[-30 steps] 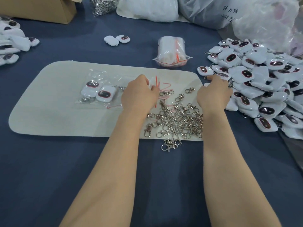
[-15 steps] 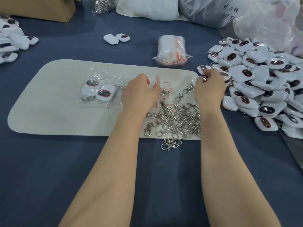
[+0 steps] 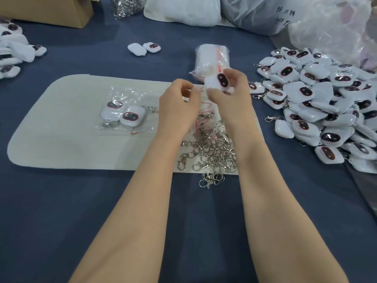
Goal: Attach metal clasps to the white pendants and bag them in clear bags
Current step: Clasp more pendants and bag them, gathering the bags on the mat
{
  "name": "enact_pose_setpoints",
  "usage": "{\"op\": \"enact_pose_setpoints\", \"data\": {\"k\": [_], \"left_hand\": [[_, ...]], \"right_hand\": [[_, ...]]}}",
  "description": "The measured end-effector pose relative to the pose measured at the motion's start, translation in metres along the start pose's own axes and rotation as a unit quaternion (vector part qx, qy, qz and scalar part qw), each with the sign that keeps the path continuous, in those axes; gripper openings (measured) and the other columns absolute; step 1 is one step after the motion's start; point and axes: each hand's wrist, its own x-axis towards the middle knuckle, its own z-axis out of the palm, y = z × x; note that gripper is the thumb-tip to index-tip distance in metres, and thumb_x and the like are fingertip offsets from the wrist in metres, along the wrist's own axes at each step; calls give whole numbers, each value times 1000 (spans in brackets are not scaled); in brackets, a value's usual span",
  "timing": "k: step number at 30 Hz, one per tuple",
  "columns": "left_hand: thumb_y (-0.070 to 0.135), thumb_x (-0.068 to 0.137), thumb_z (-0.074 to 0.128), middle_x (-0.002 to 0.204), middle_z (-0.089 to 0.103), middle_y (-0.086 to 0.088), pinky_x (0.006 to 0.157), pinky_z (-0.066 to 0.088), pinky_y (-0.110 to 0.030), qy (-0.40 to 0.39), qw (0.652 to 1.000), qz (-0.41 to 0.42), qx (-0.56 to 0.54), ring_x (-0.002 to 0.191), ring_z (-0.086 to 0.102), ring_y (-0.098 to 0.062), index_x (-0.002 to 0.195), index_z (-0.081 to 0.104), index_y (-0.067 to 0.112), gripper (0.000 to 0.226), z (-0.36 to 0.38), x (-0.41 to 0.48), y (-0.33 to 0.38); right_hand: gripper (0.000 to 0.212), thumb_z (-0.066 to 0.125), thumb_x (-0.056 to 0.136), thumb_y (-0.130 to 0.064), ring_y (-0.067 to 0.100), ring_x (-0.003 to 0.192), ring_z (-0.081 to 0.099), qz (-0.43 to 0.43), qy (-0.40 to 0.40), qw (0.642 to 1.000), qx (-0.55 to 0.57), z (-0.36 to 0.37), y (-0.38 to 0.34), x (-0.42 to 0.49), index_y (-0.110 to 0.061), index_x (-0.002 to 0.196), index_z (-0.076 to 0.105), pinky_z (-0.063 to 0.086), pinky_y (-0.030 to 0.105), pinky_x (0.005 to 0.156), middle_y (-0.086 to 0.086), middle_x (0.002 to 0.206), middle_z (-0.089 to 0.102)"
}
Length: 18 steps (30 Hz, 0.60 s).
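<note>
Navy cloth covers the table. White felt mat is the landmark.
- A few stray clasps lie just off the mat's near edge. The main clasp heap sits on its near-right corner.
- Both hands are raised over the mat's right half, above the heap.
- Right hand grips one white pendant, dark oval window facing the camera.
- Left hand has its fingers curled, tips pinching a small clasp right beside that pendant. Too small to tell if it's hooked on.
- Mid-mat, left of the hands: clear bag with two pendants and clasps inside.
- Right of the mat: big pendant pile.
- Beyond the mat's far edge: pack of clear bags, then two loose pendants.
- Far left of the mat: smaller pendant pile, with a cardboard box behind it.
</note>
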Motion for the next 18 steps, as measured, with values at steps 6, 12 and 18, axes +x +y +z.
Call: {"op": "enact_pose_setpoints", "data": {"k": [6,12,18], "left_hand": [[21,95,54,96,68,0,75,48,-25,-43,996,-42,-69,82,62,-10,102,59,22,9,-3,1,-3],[20,91,59,87,60,10,72,45,-14,-18,997,-51,-61,80,59,-4,101,55,17,11,-2,4,-4],[27,93,57,89,61,10,66,40,-6,15,997,-36,-67,78,56,-1,99,56,20,10,-1,4,-4]], "right_hand": [[37,52,84,9,18,86,63,15,-118,990,81,11,0,-9,-19,108,54,54,22,74,3,115,62],[29,58,86,3,8,80,65,35,-72,992,99,14,3,-6,-17,107,58,53,19,70,-5,94,69],[29,56,84,7,4,71,67,18,-95,989,107,13,4,-8,-16,101,63,54,19,70,-9,77,73]]}}
